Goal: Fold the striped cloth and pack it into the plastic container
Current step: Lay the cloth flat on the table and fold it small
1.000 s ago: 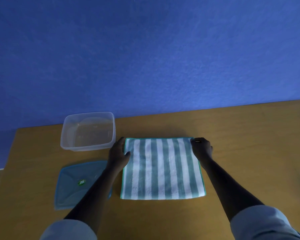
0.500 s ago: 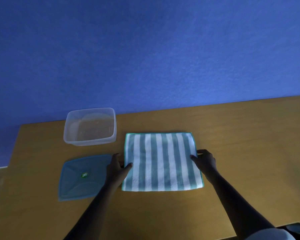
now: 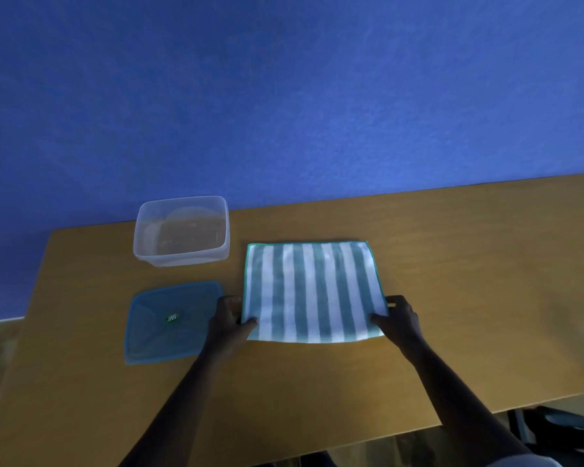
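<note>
The striped cloth point(image 3: 312, 291) lies flat on the wooden table point(image 3: 452, 281), right of the clear plastic container point(image 3: 181, 230) and the blue lid point(image 3: 172, 321). The left hand point(image 3: 226, 323) pinches the cloth's near left corner, fingers closed on it; the right hand point(image 3: 398, 320) grips the near right corner likewise.

You're at a plain indoor desk setup — could be a home room or an office, can't tell which. Cues: wooden table point(image 3: 452, 298) with a flat laminate-looking top, pushed up against a rough-textured painted blue wall point(image 3: 284, 96). Household-type items on top — clear plastic container point(image 3: 181, 230), its blue lid point(image 3: 172, 321) with a small green label, striped cloth point(image 3: 312, 291). Dark chair point(image 3: 560, 429) partly visible at lower right, past the table edge. Lighting is dim.
</note>
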Tool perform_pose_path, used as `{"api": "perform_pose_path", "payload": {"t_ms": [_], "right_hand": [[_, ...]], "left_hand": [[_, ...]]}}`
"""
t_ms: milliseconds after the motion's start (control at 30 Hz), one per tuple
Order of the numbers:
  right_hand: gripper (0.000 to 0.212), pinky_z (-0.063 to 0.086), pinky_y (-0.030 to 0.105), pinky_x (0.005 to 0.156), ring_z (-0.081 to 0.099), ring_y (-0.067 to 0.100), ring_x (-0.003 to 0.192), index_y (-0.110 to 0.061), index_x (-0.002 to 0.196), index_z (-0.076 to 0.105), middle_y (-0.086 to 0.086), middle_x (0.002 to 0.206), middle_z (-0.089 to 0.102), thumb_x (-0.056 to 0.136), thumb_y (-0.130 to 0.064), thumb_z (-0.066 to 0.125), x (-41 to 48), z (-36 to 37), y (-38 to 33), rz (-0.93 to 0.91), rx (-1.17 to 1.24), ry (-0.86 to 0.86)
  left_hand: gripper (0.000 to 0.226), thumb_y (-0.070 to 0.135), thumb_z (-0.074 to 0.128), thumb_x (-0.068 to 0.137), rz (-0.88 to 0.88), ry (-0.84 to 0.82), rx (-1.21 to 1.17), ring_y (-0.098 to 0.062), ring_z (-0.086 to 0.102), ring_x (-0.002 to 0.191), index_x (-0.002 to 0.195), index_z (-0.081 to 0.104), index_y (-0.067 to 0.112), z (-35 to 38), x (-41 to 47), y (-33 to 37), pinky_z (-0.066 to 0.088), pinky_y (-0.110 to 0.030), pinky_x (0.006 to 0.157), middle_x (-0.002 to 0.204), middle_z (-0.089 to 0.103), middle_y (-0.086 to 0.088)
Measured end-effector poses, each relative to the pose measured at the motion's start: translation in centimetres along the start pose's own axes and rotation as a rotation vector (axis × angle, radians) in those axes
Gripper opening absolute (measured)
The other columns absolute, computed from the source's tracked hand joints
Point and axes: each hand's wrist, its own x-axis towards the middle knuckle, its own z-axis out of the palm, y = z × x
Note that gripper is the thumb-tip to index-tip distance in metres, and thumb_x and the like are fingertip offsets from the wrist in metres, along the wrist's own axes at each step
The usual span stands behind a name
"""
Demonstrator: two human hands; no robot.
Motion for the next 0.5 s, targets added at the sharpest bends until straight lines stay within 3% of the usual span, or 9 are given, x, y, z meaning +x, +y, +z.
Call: {"api": "perform_pose_path", "payload": {"t_ms": [100, 167, 233, 300, 400, 500], "right_hand": [[0.061, 0.057, 0.042, 0.075, 0.065, 0.03, 0.093, -0.01, 0.131, 0.047, 0.005, 0.098, 0.066, 0.077, -0.02, 0.075, -0.7, -0.3, 0.0, -0.025, -0.004, 0.055], [0.06, 0.059, 0.046, 0.077, 0.066, 0.032, 0.095, -0.009, 0.13, 0.046, 0.009, 0.102, 0.068, 0.077, -0.018, 0.074, -1.4, -0.1, 0.5, -0.028, -0.01, 0.063], [0.057, 0.059, 0.049, 0.079, 0.067, 0.034, 0.095, -0.009, 0.129, 0.045, 0.013, 0.107, 0.07, 0.079, -0.015, 0.072, -2.1, 0.5, 1.2, -0.028, -0.028, 0.058], [0.053, 0.059, 0.048, 0.077, 0.065, 0.035, 0.096, -0.009, 0.128, 0.045, 0.015, 0.108, 0.07, 0.08, -0.012, 0.069, -2.7, 1.2, 1.8, -0.049, -0.064, 0.06], [0.051, 0.06, 0.05, 0.074, 0.067, 0.035, 0.092, -0.008, 0.128, 0.043, 0.017, 0.11, 0.069, 0.083, -0.01, 0.066, -3.0, 2.0, 2.2, -0.08, -0.097, 0.062], [0.052, 0.06, 0.049, 0.073, 0.066, 0.033, 0.092, -0.008, 0.13, 0.04, 0.015, 0.113, 0.067, 0.084, -0.008, 0.065, -3.1, 2.2, 2.0, -0.1, -0.164, 0.056]], "left_hand": [[0.055, 0.018, 0.081, 0.073, 0.011, 0.033, -0.028, -0.021, 0.068, 0.088, 0.113, 0.045, 0.029, -0.6, -0.7, 0.1, 0.057, -0.038, 0.075, 0.098, 0.066, 0.003], [0.058, 0.02, 0.08, 0.072, 0.016, 0.022, 0.005, -0.015, 0.068, 0.077, 0.113, 0.042, 0.033, -0.7, -1.4, -0.5, 0.056, -0.033, 0.066, 0.09, 0.066, 0.007], [0.059, 0.02, 0.079, 0.072, 0.045, 0.017, 0.073, -0.005, 0.063, 0.067, 0.118, 0.044, 0.027, -0.4, -2.1, -1.5, 0.047, -0.019, 0.056, 0.083, 0.065, 0.007], [0.059, 0.019, 0.079, 0.073, 0.064, 0.022, 0.131, -0.003, 0.057, 0.061, 0.121, 0.046, 0.021, -0.1, -2.6, -2.4, 0.039, -0.015, 0.052, 0.077, 0.065, -0.001], [0.059, 0.017, 0.078, 0.075, 0.085, 0.025, 0.163, -0.015, 0.059, 0.064, 0.126, 0.048, 0.016, 0.2, -2.7, -2.7, 0.041, -0.025, 0.062, 0.084, 0.069, -0.013], [0.062, 0.014, 0.075, 0.078, 0.114, -0.018, 0.193, -0.025, 0.069, 0.085, 0.132, 0.046, 0.014, 0.1, -2.8, -2.1, 0.052, -0.032, 0.073, 0.097, 0.071, -0.011]]}}
